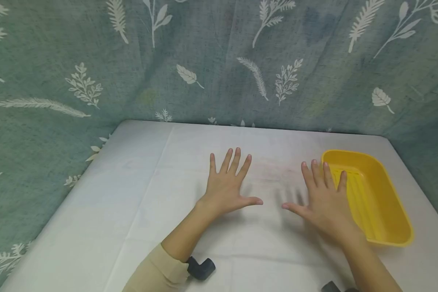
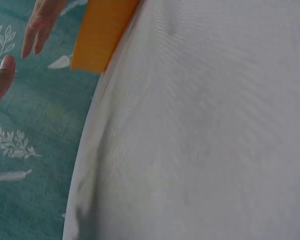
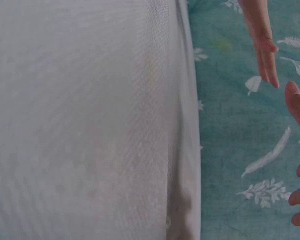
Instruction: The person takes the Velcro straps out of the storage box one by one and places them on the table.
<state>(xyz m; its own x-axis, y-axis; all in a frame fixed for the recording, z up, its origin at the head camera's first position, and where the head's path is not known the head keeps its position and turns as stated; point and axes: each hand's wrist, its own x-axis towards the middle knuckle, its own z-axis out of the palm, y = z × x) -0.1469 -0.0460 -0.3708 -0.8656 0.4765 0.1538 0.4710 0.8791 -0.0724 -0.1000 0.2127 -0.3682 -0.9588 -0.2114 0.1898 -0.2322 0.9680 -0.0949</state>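
Both hands are held out over the white-covered table (image 1: 160,227) with fingers spread and nothing in them. My left hand (image 1: 226,186) is near the middle, its thumb pointing right. To its right, my right hand (image 1: 326,198) has its thumb pointing left, and its fingertips overlap the near-left side of a yellow plastic tray (image 1: 394,202) in the head view. In the left wrist view the left thumb (image 2: 1,82) shows at the left edge, with the tray's orange-looking wall (image 2: 102,35) beyond. The right thumb (image 3: 297,102) and curved fingertips appear at the right edge of the right wrist view.
A dark curved piece (image 1: 201,268) shows beside the left sleeve (image 1: 160,267), and another dark piece (image 1: 330,287) is at the bottom edge by the right forearm. A green curtain (image 1: 219,61) with white leaf prints hangs behind and beside the table.
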